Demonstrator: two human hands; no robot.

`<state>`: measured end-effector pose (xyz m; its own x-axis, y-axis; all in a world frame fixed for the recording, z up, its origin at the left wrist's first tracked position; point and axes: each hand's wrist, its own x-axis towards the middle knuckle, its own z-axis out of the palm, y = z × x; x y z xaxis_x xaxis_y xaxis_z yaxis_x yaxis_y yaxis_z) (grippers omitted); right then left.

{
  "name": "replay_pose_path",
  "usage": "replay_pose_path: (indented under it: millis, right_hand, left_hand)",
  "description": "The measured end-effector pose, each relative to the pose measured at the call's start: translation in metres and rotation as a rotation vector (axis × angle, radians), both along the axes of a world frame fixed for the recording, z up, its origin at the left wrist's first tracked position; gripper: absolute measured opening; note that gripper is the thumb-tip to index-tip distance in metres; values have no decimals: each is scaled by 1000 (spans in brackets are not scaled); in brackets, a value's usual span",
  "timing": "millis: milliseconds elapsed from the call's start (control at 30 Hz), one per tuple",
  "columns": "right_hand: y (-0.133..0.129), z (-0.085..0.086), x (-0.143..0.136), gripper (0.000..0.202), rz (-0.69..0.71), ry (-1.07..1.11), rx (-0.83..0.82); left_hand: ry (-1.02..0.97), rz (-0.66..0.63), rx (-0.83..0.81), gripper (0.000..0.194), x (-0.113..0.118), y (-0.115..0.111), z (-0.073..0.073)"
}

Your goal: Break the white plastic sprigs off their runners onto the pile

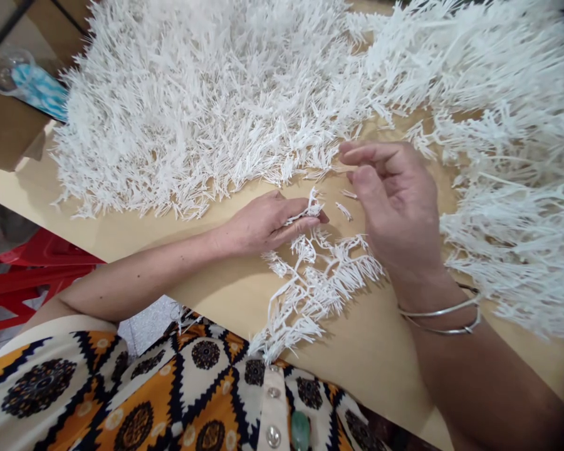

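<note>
Near the middle of the table, my left hand [282, 222] pinches a white, branched plastic sprig [314, 207] between thumb and fingers. Just below it lies a larger white plastic branch [310, 294] with many thin needles, reaching down to the table's front edge. Whether the pinched sprig is joined to this branch I cannot tell. My right hand [395, 188], with bangles at the wrist, is raised to the right, its fingers loosely bent and apart from the thumb; I see nothing held. Small loose white pieces [344, 211] show between the hands.
A big heap of white needle sprigs [207, 106] covers the far side of the table [207, 282]. Long white branches [507, 238] spread along the right. A cardboard box [4, 131], a clear cup with something blue [40, 88] and a red stool [42, 263] are at left.
</note>
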<state>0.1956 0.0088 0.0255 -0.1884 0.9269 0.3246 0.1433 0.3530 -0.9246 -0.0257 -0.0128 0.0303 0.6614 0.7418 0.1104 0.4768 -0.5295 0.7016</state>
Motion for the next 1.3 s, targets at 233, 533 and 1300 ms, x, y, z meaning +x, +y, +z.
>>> replay_pose_path:
  millis: [233,533,1300]
  right_hand:
    - [-10,12,-8,7,144,-127,-13]
    - [-8,8,-5,12,66,-38,-136]
    - [-3,8,-3,18,11,3,-44]
  left_hand:
    - [-18,56,76,61,1,2,-3]
    - [-80,94,-16,53,1,0,4]
    - [-146,57,-152,52,-3,-1,12]
